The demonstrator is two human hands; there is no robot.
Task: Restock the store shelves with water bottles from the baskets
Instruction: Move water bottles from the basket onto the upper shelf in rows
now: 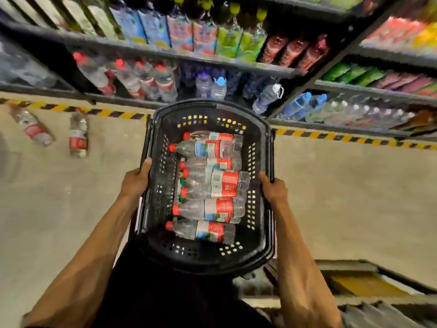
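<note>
Two hands carry one black basket (pixel 209 107) in the head view, held out before the body and above the floor (pixel 343 185). The left hand (pixel 136 179) clamps the basket's left rim, thumb over the top edge. The right hand (pixel 274 189) does the same on the right rim, so each grip is clenched on the basket.

Inside it the bottles (pixel 212 185), red-capped, lie on their sides in a loose stack. Just beyond the basket's far end stand the shelves (pixel 165 55). Their lowest level holds shelf stock (pixel 142 79) of the same red-capped kind, with a dark gap to its left.

Two loose bottles (pixel 78 136) lie on the floor, well left of the basket, near the striped tape (pixel 113 113).

The step in hand looks like bringing the load to the shelves, and unloading seems not yet started. Next, I judge, the basket must be set down or shifted to one hand. That would free a grip to lift a bottle by its body and stand it upright in that gap.
</note>
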